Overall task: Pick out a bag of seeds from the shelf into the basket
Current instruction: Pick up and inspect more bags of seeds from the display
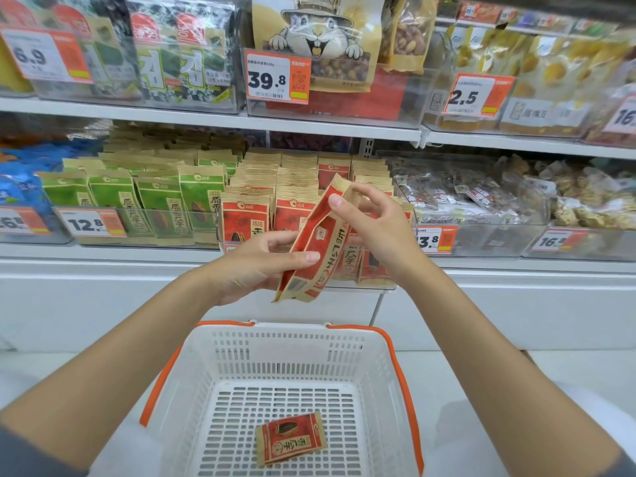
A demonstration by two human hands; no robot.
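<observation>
On the upper row, at far left, dark seaweed packs (179, 60) stood in a clear bin behind a 6.9 price tag (41, 55). To their right a tan rabbit bag (316, 32), printed with a cartoon rabbit in a hat, rose behind a 39.8 tag (277, 77). Further right, pouches of yellow dried fruit (550, 70) sat behind a 2.5 tag (476, 96). On the lower row, blue packs (20, 191) lay at the left edge. Beside them green-and-tan packets (161, 208) stood in files behind a 12.8 tag (91, 223). At right, clear bags of brown snacks (464, 194) filled bins behind a 13.8 tag (435, 239) and a tag starting 16 (557, 241), its last digit blurred.
</observation>
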